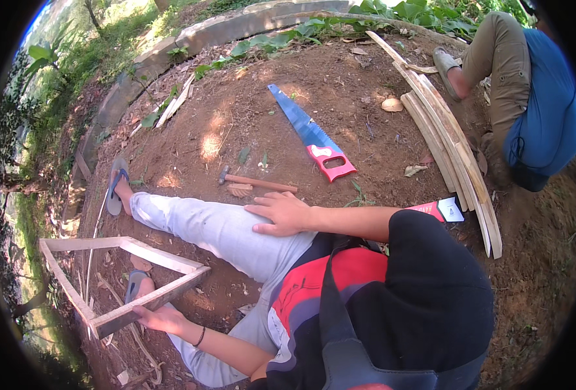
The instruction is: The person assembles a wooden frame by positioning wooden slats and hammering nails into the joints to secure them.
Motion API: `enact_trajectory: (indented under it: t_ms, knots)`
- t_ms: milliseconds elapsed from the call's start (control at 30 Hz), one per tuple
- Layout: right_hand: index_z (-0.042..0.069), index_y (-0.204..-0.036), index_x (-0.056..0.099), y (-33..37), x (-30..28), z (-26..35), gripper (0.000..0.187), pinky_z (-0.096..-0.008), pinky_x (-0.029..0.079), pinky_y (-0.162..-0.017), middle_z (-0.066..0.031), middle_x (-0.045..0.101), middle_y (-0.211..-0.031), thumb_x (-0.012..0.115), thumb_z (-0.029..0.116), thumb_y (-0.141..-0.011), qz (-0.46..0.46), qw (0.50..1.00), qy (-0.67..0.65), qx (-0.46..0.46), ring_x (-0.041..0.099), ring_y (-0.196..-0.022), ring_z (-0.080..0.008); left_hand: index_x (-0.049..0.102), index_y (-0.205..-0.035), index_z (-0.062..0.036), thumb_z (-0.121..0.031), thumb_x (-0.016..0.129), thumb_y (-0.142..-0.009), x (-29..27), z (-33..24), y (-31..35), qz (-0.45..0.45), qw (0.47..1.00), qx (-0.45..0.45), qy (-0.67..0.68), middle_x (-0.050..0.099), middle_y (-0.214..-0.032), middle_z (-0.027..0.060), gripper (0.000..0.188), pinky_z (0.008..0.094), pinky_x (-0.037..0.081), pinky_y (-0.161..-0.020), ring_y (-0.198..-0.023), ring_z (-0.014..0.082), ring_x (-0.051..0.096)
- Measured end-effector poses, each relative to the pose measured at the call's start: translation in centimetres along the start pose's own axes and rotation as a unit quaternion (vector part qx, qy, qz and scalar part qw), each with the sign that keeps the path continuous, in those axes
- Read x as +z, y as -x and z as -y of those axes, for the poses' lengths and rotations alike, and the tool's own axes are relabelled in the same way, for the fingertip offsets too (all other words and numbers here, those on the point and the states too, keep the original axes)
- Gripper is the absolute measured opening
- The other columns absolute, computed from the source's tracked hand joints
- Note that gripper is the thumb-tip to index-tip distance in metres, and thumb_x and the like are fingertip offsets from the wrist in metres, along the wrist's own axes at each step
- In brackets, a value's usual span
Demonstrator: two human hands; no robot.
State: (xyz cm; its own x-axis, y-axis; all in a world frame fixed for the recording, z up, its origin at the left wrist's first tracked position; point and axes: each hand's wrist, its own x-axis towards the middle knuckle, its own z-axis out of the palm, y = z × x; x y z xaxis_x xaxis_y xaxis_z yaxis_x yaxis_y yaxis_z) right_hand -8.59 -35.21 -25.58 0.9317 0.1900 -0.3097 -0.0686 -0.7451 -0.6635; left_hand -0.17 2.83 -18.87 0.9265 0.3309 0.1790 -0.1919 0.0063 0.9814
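The left hand (158, 318) is closed on one side of the wooden frame (174, 288), which I see across the left foot (145, 286). The right hand (284, 212) lies flat on the thigh (229, 227), its fingers spread. Near this leg, a hammer (262, 182) and a blue saw (312, 132) lie on the soil (236, 123).

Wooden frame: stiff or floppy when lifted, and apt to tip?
The wooden frame is probably stiff: four bars meet at its corners. Likely light for its size: the bars look slim, the middle open. The left hand holds one side, so it may tip.
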Motion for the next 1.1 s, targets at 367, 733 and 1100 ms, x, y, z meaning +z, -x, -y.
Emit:
enact_trajectory:
  t_ms: [367, 733, 1100]
  knots:
    - [0.018, -0.139, 0.043, 1.3, 2.6, -6.7, 0.064, -0.0496, 0.036, -0.101, -0.0237, 0.028, -0.147, 0.062, 0.041, -0.082, 0.054, 0.962, 0.261, 0.056, 0.032, -0.133, -0.0406, 0.055, -0.107, 0.0148, -0.056, 0.048, -0.091, -0.2, -0.6, 0.1, -0.005, 1.000, -0.001, -0.009, 0.059, -0.106, 0.0258, 0.073, 0.0480, 0.040, -0.101, -0.107, 0.0345, 0.056]
    - [0.029, -0.147, 0.029, -1.3, 3.0, -6.0, 0.067, -0.0532, 0.035, -0.098, -0.0278, 0.013, -0.152, 0.056, 0.038, -0.087, 0.120, 0.955, 0.248, 0.110, 0.023, -0.136, -0.0457, 0.047, -0.115, 0.0131, -0.054, 0.048, -0.092, -0.4, 0.1, 0.0, 0.011, 1.000, 0.012, 0.002, 0.058, -0.108, 0.0298, 0.071, 0.0486, 0.042, -0.099, -0.106, 0.0360, 0.057]
    - [0.031, -0.148, 0.024, -3.8, 3.3, -5.0, 0.078, -0.0590, 0.038, -0.093, -0.0261, 0.013, -0.152, 0.065, 0.027, -0.082, 0.172, 0.935, 0.268, 0.154, 0.020, -0.136, -0.0462, 0.046, -0.118, 0.0123, -0.053, 0.050, -0.091, -0.3, -0.2, 0.3, 0.014, 0.999, 0.037, -0.001, 0.059, -0.107, 0.0279, 0.071, 0.0484, 0.044, -0.097, -0.105, 0.0360, 0.058]
